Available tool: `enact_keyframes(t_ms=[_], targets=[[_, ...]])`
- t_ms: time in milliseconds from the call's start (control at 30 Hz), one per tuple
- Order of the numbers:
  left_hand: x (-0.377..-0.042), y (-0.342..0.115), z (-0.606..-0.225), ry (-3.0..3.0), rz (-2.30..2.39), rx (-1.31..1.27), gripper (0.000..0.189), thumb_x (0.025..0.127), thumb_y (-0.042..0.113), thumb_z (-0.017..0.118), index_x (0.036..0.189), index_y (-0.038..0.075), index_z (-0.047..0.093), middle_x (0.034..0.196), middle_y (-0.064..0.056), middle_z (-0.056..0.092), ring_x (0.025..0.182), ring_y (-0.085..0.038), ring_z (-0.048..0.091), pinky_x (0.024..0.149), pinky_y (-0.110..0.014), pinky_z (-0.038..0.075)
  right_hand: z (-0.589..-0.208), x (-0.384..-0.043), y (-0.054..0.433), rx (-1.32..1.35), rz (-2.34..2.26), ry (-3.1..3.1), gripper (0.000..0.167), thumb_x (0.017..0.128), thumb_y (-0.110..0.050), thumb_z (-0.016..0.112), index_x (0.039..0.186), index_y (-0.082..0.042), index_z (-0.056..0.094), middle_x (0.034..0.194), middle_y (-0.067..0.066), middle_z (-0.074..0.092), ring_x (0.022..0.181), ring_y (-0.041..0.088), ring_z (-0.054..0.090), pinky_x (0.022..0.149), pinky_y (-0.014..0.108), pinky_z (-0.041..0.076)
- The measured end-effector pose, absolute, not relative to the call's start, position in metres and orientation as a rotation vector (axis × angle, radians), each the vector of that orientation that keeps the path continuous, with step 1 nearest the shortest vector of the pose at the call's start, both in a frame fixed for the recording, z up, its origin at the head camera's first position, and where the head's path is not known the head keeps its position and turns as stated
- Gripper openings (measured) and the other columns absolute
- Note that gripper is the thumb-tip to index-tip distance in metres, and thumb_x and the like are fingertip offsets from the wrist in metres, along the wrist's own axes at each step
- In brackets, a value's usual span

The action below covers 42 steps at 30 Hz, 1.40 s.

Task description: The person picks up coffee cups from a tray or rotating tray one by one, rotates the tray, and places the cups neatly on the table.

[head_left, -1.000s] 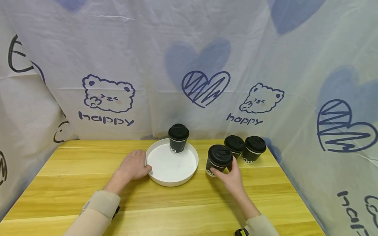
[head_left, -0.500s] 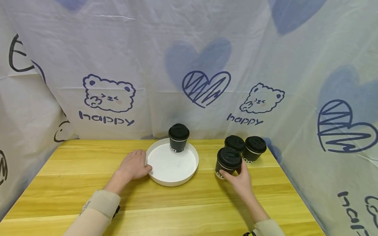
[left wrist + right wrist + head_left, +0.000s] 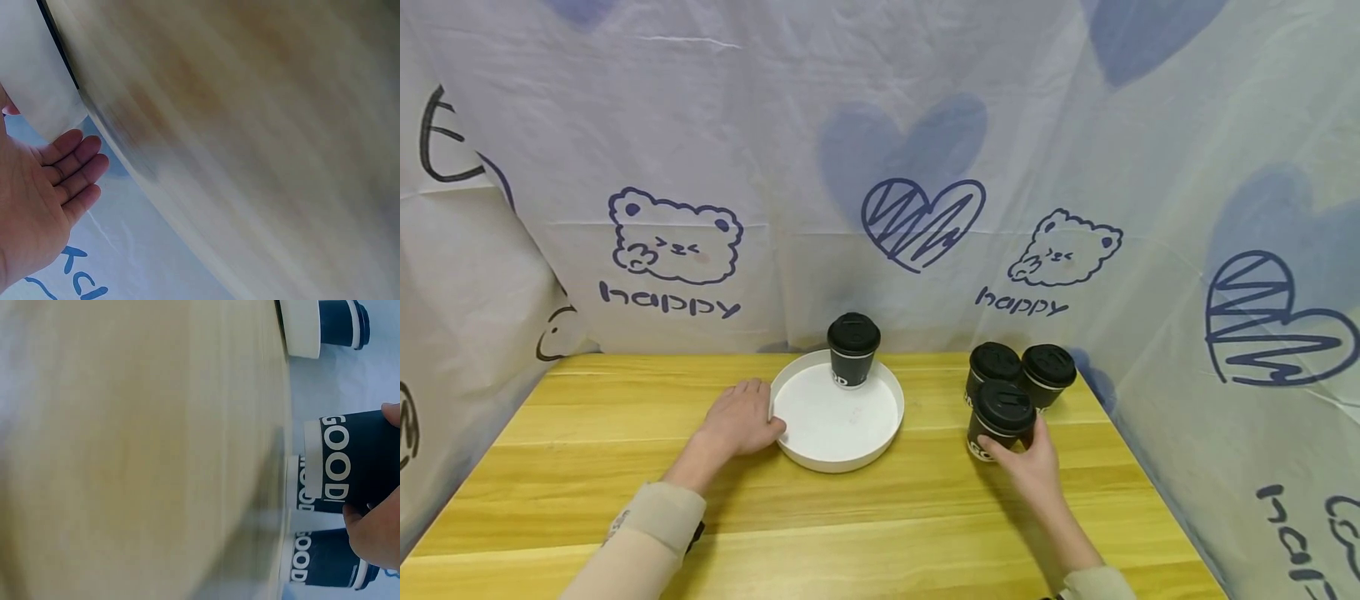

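Note:
My left hand [image 3: 737, 421] holds the left rim of a round white tray [image 3: 831, 437], thumb over the edge and fingers along the outer wall. On the tray's far side stands a black paper coffee cup [image 3: 853, 348] with a black lid. My right hand [image 3: 1032, 467] grips another lidded coffee cup [image 3: 1002, 408], thumb in front and fingers around the back. In the right wrist view this held cup [image 3: 362, 456] appears raised above the table. Behind it stand two more lidded cups, a left cup [image 3: 992, 364] and a right cup [image 3: 1049, 367], both partly covered by it.
The wooden table [image 3: 850, 533] ends at the back against a hanging white cloth [image 3: 790, 167] printed with hearts and bears. Cloth also borders the left and right sides. The two back cups stand close together near the table's far right corner.
My right hand has moved the held cup rightward and slightly nearer, to in front of the two back cups. My left hand, the tray and the cup on it stay put.

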State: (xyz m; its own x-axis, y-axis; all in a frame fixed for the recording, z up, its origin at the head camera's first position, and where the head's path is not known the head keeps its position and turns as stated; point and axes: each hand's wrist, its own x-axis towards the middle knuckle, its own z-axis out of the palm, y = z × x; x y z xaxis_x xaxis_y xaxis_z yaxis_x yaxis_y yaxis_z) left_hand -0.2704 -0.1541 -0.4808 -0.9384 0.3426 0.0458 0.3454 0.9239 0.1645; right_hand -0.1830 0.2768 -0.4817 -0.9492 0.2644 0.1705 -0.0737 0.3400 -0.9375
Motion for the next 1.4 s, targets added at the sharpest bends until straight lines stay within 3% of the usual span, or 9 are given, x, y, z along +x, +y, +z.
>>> enact_keyframes(t_ms=[133, 367, 533, 800, 1100, 1400], targets=[[-0.271, -0.154, -0.48, -3.059, -0.268, -0.556, 0.062, 0.088, 0.037, 0.062, 0.122, -0.014, 0.054, 0.115, -0.025, 0.059, 0.1, -0.037, 0.053, 0.099, -0.053, 0.048, -0.483, -0.18, 0.286, -0.21, 1.651, -2.315, 0.082, 0.086, -0.008, 0.084, 0.154, -0.005, 0.038, 0.147, 0.016, 0.053, 0.139, 0.03, 0.05, 0.108, 0.027, 0.042], [-0.271, -0.155, -0.481, -3.069, -0.267, -0.547, 0.064, 0.088, 0.037, 0.062, 0.125, -0.015, 0.054, 0.118, -0.026, 0.059, 0.104, -0.039, 0.055, 0.101, -0.055, 0.048, -0.487, -0.177, 0.3, -0.301, 1.621, -2.318, 0.083, 0.087, -0.008, 0.082, 0.155, 0.001, 0.034, 0.147, 0.023, 0.05, 0.139, 0.036, 0.048, 0.115, 0.043, 0.038], [-0.272, -0.155, -0.483, -3.077, -0.265, -0.55, 0.066, 0.088, 0.038, 0.062, 0.126, -0.016, 0.053, 0.122, -0.029, 0.059, 0.11, -0.042, 0.055, 0.104, -0.056, 0.047, -0.488, -0.176, 0.309, -0.337, 1.61, -2.299, 0.084, 0.088, -0.008, 0.081, 0.156, 0.0, 0.033, 0.149, 0.022, 0.049, 0.14, 0.036, 0.047, 0.117, 0.047, 0.036], [-0.27, -0.155, -0.482, -3.093, -0.277, -0.537, 0.066, 0.089, 0.038, 0.063, 0.127, -0.016, 0.053, 0.121, -0.028, 0.059, 0.109, -0.042, 0.055, 0.104, -0.055, 0.046, -0.49, -0.176, 0.324, -0.387, 1.565, -2.291, 0.083, 0.088, -0.012, 0.082, 0.155, -0.001, 0.034, 0.146, 0.022, 0.051, 0.137, 0.033, 0.049, 0.109, 0.033, 0.039], [-0.271, -0.155, -0.482, -3.083, -0.264, -0.546, 0.067, 0.089, 0.038, 0.063, 0.127, -0.016, 0.052, 0.12, -0.028, 0.059, 0.107, -0.04, 0.055, 0.102, -0.055, 0.047, -0.49, -0.176, 0.342, -0.465, 1.529, -2.32, 0.089, 0.089, -0.019, 0.082, 0.157, 0.001, 0.029, 0.149, 0.028, 0.047, 0.142, 0.043, 0.044, 0.117, 0.053, 0.037], [-0.273, -0.154, -0.482, -3.08, -0.252, -0.55, 0.069, 0.09, 0.038, 0.063, 0.13, -0.016, 0.052, 0.125, -0.03, 0.058, 0.11, -0.042, 0.054, 0.104, -0.056, 0.046, -0.491, -0.178, 0.354, -0.508, 1.477, -2.301, 0.087, 0.089, -0.019, 0.081, 0.155, 0.005, 0.03, 0.148, 0.03, 0.046, 0.139, 0.045, 0.045, 0.115, 0.054, 0.038]])
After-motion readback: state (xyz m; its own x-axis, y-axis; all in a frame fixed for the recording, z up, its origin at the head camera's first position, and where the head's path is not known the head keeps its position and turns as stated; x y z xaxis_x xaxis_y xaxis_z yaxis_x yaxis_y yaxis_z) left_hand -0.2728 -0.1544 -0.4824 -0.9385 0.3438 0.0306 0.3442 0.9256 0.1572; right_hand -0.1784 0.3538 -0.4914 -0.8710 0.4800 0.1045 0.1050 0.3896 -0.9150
